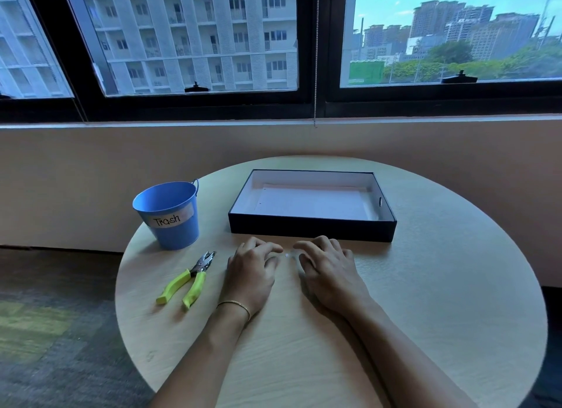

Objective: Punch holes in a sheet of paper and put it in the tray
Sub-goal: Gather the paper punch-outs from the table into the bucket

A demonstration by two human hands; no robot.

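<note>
1. Both hands on the round pale wooden table (425, 286), palms down, just before the shallow black cardboard tray (310, 229).
2. Left hand (251, 274) and right hand (330, 274) with fingers curled and a little spread, gripping nothing; fingertips near tiny white paper dots (286, 255), probably to gather them for the blue metal bucket marked "Trash" (170, 216).
3. Green-handled hole punch pliers (188, 278) laid aside, left of the hands.
4. White paper sheet (313, 201) flat inside the tray, small holes along its left edge.

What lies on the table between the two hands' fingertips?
In the head view, a small white paper dot lies on the table between the left hand and right hand.
</note>
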